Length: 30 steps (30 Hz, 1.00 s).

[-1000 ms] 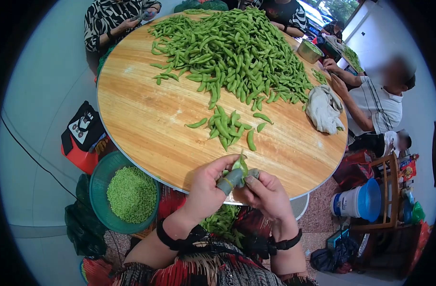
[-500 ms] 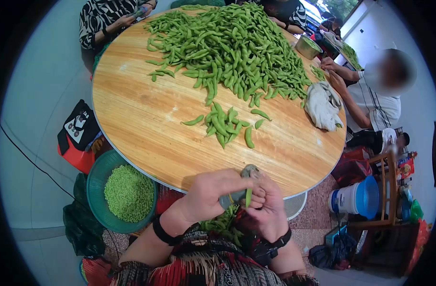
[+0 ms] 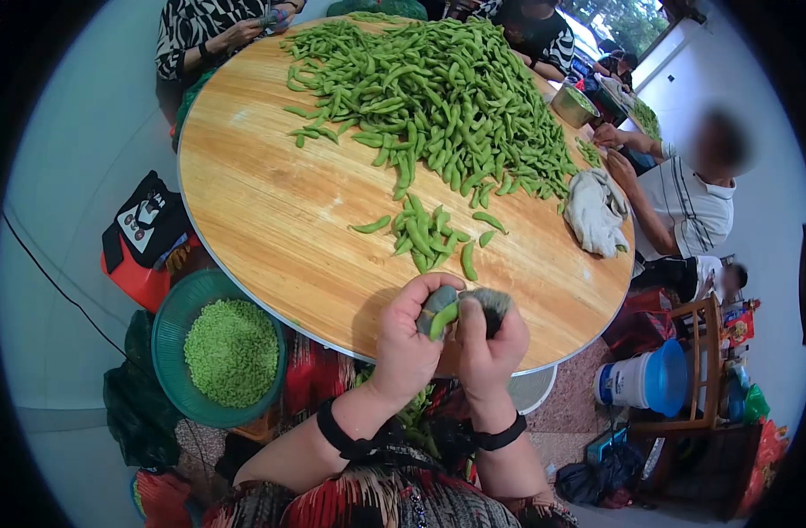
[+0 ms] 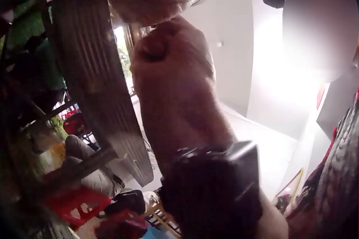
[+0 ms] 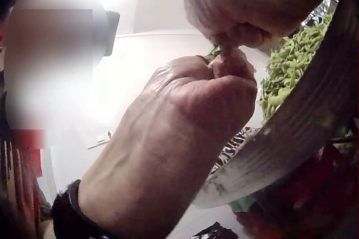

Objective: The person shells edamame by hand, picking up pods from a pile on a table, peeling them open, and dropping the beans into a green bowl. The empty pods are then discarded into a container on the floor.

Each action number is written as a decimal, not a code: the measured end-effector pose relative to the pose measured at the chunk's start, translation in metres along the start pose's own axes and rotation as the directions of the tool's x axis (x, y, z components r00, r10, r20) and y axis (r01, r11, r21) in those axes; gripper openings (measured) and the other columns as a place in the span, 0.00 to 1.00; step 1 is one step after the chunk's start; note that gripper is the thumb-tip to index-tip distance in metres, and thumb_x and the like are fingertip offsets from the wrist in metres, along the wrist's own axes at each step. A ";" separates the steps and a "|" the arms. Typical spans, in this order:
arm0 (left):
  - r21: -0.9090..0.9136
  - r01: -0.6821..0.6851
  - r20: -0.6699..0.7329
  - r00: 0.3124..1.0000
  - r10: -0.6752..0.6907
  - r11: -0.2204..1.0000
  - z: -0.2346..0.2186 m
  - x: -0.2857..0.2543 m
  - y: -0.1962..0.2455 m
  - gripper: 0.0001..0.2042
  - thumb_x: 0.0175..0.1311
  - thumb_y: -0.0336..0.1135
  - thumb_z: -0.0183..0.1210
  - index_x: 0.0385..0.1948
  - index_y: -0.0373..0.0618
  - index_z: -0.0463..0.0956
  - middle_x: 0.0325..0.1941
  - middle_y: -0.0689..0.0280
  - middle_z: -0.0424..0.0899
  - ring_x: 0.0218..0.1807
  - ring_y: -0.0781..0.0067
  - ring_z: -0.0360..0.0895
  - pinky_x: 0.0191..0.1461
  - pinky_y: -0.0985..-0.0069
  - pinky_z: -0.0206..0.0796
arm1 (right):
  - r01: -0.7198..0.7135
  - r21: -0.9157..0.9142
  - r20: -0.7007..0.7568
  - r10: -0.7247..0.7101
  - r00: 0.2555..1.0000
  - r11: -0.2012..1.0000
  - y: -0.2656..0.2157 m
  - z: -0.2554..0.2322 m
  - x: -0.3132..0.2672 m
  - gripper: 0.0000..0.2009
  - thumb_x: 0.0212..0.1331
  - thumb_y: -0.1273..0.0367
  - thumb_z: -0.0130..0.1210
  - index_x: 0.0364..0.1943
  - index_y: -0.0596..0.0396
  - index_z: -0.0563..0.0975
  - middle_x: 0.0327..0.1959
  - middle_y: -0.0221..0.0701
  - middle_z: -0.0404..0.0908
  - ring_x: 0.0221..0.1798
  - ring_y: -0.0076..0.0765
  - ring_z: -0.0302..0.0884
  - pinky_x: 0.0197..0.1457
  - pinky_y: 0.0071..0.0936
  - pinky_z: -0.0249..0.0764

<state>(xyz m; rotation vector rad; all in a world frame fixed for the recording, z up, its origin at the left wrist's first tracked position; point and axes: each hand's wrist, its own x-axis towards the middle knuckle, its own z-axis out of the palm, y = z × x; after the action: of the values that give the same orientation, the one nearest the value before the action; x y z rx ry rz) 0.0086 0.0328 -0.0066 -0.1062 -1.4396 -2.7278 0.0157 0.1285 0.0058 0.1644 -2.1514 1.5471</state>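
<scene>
A green soybean pod (image 3: 442, 321) is between both hands at the table's near edge in the head view. My left hand (image 3: 407, 339) pinches it, with a grey cover on a finger. My right hand (image 3: 489, 352) presses its thumb on the pod's other end and also wears a grey finger cover. The wrist views show the backs of the left hand (image 4: 174, 76) and right hand (image 5: 190, 96), the hands close together; the pod is mostly hidden there. Just beyond lies a small cluster of pods (image 3: 420, 233), with a large heap of pods (image 3: 447, 106) behind.
The round wooden table (image 3: 271, 211) fills the middle. A green basket (image 3: 169, 352) of shelled beans stands at lower left. A grey cloth (image 3: 596, 211) and metal pot (image 3: 574, 106) sit at the right. A white bucket (image 3: 623, 383) is on the floor; other people sit around.
The hands came together over a pod, the right hand turned and folded, and now they hold a pod between them with thumb up. The cluster on the table looks unchanged.
</scene>
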 end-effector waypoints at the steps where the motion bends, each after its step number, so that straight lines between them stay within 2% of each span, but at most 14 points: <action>1: 0.031 -0.045 0.023 0.999 0.045 0.998 -0.005 0.004 -0.006 0.13 0.56 0.17 0.47 0.42 0.41 0.70 0.30 0.74 0.71 0.25 0.90 0.64 0.23 0.93 0.52 | 0.152 -0.113 0.043 -0.148 0.988 0.982 -0.007 -0.001 0.000 0.05 0.55 0.73 0.55 0.30 0.62 0.75 0.22 0.26 0.77 0.21 0.21 0.70 0.25 0.15 0.66; 4: 0.163 -0.095 0.094 0.992 0.080 0.982 -0.013 0.003 0.000 0.12 0.56 0.18 0.47 0.41 0.42 0.69 0.29 0.73 0.71 0.25 0.89 0.62 0.23 0.92 0.51 | -0.151 0.207 0.064 0.141 0.988 0.967 -0.008 -0.005 -0.006 0.04 0.58 0.71 0.51 0.31 0.58 0.72 0.18 0.23 0.69 0.16 0.14 0.60 0.18 0.13 0.56; 6: 0.258 -0.109 0.130 0.989 0.077 0.960 -0.020 0.002 0.012 0.11 0.57 0.19 0.46 0.41 0.43 0.69 0.29 0.73 0.70 0.24 0.89 0.61 0.22 0.92 0.50 | -0.388 0.575 0.290 0.265 0.920 0.720 -0.027 -0.027 -0.005 0.06 0.56 0.70 0.54 0.32 0.60 0.76 0.25 0.27 0.78 0.24 0.20 0.72 0.29 0.16 0.66; 7: 0.101 0.047 0.050 0.997 -0.052 0.994 -0.025 0.005 0.020 0.10 0.58 0.20 0.45 0.40 0.43 0.68 0.28 0.72 0.70 0.24 0.89 0.60 0.21 0.91 0.48 | -0.346 0.383 0.596 0.058 0.801 0.857 -0.032 -0.045 0.012 0.07 0.56 0.69 0.54 0.33 0.60 0.76 0.23 0.28 0.77 0.24 0.21 0.72 0.29 0.18 0.67; 8: -0.066 0.194 -0.001 0.981 -0.194 0.979 -0.029 0.007 0.026 0.09 0.60 0.21 0.44 0.40 0.44 0.67 0.28 0.71 0.69 0.24 0.88 0.60 0.21 0.91 0.46 | -0.205 0.217 0.839 -0.075 0.539 0.954 -0.037 -0.055 0.031 0.08 0.55 0.69 0.54 0.33 0.61 0.77 0.22 0.29 0.77 0.24 0.21 0.73 0.29 0.20 0.68; 9: -0.094 0.167 0.042 0.986 -0.163 0.982 -0.030 0.006 0.028 0.06 0.63 0.25 0.42 0.39 0.44 0.66 0.27 0.70 0.68 0.23 0.88 0.59 0.19 0.90 0.44 | -0.172 -0.061 0.835 0.145 0.531 0.983 -0.046 -0.054 0.039 0.10 0.55 0.67 0.55 0.35 0.61 0.77 0.20 0.30 0.77 0.23 0.22 0.73 0.29 0.22 0.69; 10: -0.098 0.175 0.049 0.984 -0.171 0.980 -0.029 0.004 0.029 0.06 0.63 0.25 0.42 0.39 0.44 0.66 0.27 0.70 0.68 0.23 0.88 0.59 0.19 0.90 0.44 | -0.099 -0.321 0.650 0.296 0.700 0.942 -0.031 -0.045 0.044 0.12 0.55 0.65 0.54 0.32 0.62 0.76 0.20 0.36 0.77 0.24 0.35 0.76 0.30 0.30 0.71; 12: -0.142 0.277 0.056 0.961 -0.271 0.950 -0.026 0.003 0.033 0.05 0.65 0.29 0.43 0.39 0.44 0.66 0.28 0.70 0.68 0.23 0.87 0.59 0.19 0.90 0.43 | 0.078 -0.658 0.391 0.252 0.885 0.749 -0.002 -0.030 0.063 0.14 0.55 0.63 0.55 0.27 0.62 0.73 0.22 0.44 0.77 0.27 0.49 0.76 0.30 0.37 0.70; 16: -0.213 0.385 0.093 0.923 -0.373 0.898 -0.024 0.002 0.027 0.06 0.66 0.32 0.45 0.39 0.43 0.66 0.28 0.69 0.69 0.23 0.85 0.60 0.18 0.90 0.43 | 0.248 -0.743 0.432 0.163 0.887 0.622 0.019 -0.027 0.068 0.15 0.53 0.62 0.56 0.24 0.62 0.70 0.24 0.51 0.76 0.30 0.59 0.73 0.30 0.44 0.68; 19: -0.144 0.438 0.089 0.899 -0.429 0.887 -0.016 0.002 0.026 0.08 0.66 0.33 0.47 0.42 0.42 0.68 0.28 0.69 0.69 0.23 0.84 0.61 0.19 0.91 0.43 | 0.264 -0.698 0.440 0.107 0.892 0.665 0.018 -0.037 0.058 0.15 0.54 0.63 0.57 0.29 0.64 0.71 0.19 0.43 0.76 0.24 0.46 0.75 0.27 0.35 0.68; 20: -0.232 0.477 0.097 0.878 -0.468 0.847 -0.012 0.003 0.027 0.09 0.65 0.34 0.49 0.42 0.41 0.69 0.28 0.70 0.69 0.23 0.84 0.61 0.19 0.91 0.44 | -0.041 -0.449 0.441 0.261 0.859 0.893 0.018 -0.042 0.051 0.13 0.55 0.64 0.56 0.32 0.63 0.71 0.20 0.35 0.75 0.23 0.35 0.72 0.26 0.29 0.67; 21: -0.315 0.515 0.108 0.854 -0.509 0.798 -0.010 0.004 0.027 0.10 0.64 0.34 0.50 0.43 0.41 0.71 0.28 0.71 0.69 0.22 0.85 0.61 0.19 0.91 0.44 | -0.374 -0.133 0.491 0.389 0.779 0.918 0.018 -0.045 0.043 0.12 0.57 0.65 0.55 0.35 0.62 0.71 0.20 0.28 0.74 0.22 0.24 0.70 0.25 0.23 0.65; 26: -0.348 0.504 0.169 0.863 -0.476 0.791 -0.016 0.003 0.014 0.10 0.61 0.34 0.55 0.41 0.40 0.73 0.29 0.71 0.73 0.24 0.89 0.63 0.20 0.91 0.47 | -0.535 0.103 0.636 0.358 0.683 0.839 -0.017 -0.052 0.016 0.09 0.62 0.65 0.49 0.37 0.58 0.71 0.23 0.21 0.68 0.24 0.13 0.60 0.25 0.14 0.58; 30: -0.236 0.354 0.115 0.935 -0.335 0.905 -0.020 0.001 0.006 0.08 0.57 0.28 0.56 0.38 0.39 0.74 0.30 0.69 0.77 0.27 0.88 0.67 0.23 0.91 0.53 | -0.759 0.273 0.745 0.370 0.556 0.591 -0.021 -0.055 0.013 0.11 0.66 0.64 0.42 0.33 0.57 0.70 0.20 0.20 0.65 0.20 0.14 0.55 0.23 0.13 0.53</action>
<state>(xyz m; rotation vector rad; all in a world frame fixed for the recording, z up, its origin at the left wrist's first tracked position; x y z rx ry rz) 0.0074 0.0122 -0.0128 0.0471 -1.2167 -3.2208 0.0295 0.1738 0.0429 0.1490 -2.2286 2.9269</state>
